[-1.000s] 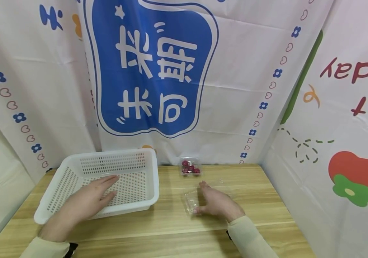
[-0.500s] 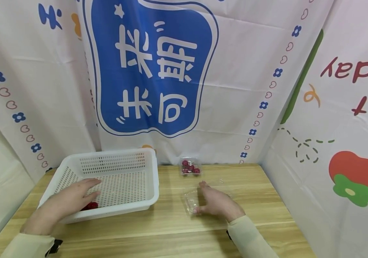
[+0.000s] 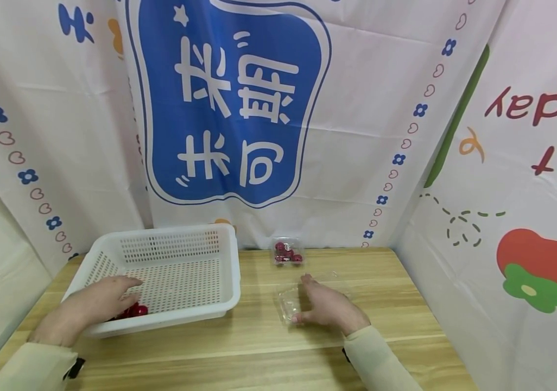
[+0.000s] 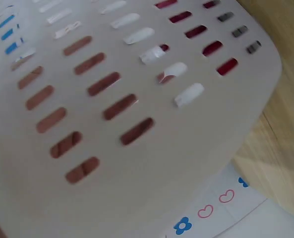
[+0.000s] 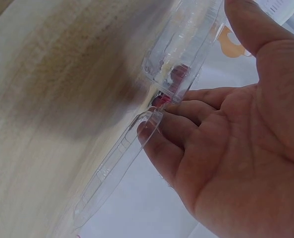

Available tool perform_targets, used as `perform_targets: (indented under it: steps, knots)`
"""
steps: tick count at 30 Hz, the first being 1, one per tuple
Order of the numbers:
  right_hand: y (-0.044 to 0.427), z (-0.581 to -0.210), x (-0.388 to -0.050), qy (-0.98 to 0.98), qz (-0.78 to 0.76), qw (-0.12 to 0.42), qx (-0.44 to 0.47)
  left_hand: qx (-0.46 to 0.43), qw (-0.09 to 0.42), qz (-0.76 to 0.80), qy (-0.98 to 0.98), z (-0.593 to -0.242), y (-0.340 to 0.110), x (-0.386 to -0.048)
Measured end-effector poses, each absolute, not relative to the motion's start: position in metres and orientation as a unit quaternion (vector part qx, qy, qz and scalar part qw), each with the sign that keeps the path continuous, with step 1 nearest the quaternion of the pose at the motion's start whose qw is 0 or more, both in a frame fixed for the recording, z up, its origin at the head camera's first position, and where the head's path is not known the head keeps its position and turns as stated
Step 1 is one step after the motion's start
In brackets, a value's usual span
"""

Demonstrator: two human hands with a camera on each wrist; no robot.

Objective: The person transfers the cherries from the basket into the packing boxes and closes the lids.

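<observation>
My left hand (image 3: 95,301) reaches into the near left corner of a white slotted basket (image 3: 232,271). Its index finger and thumb are apart, above several small, glossy red fruits (image 3: 140,310) whose exact kind is unclear; the other fingers are hidden. In the left wrist view, the basket wall (image 4: 196,148) covers that hand, and bits of skin and red show through the slots. My right hand (image 3: 332,308) holds a clear plastic clamshell box (image 3: 288,305) on the table, thumb on the near side and fingers on the far side. Its lid (image 5: 119,163) hangs open in the right wrist view.
Behind the right hand, a second clear box (image 3: 288,240) with several dark red fruits stands at the back edge of the wooden table (image 3: 259,347). Printed white cloth (image 3: 356,136) hangs behind and along the sides.
My left hand has moved left and lower into the basket's near left corner, and red fruits have come into sight beneath it. The right hand and its box have stayed put.
</observation>
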State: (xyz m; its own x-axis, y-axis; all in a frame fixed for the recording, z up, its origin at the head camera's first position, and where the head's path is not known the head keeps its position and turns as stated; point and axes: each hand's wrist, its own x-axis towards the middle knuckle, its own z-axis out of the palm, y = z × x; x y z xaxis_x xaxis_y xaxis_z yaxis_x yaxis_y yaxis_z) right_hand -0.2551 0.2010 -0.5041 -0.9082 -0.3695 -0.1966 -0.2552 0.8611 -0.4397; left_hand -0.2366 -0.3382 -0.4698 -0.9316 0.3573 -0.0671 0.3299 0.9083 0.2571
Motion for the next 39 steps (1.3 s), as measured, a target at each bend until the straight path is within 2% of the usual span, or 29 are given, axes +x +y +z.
perform_targets:
  steps: [9, 30, 39]
  knots:
    - [0.201, -0.502, -0.255, 0.955, -0.205, 0.139, -0.166, 0.194, 0.081, 0.091, 0.973, -0.476, -0.343, -0.240]
    - [0.201, -0.507, -0.257, 0.957, -0.197, 0.139, -0.163, 0.202, 0.062, 0.094, 0.973, -0.476, -0.339, -0.244]
    - [0.196, -0.508, -0.260, 0.960, -0.184, 0.134, -0.165, 0.224, -0.007, 0.096, 0.970, -0.468, -0.330, -0.244]
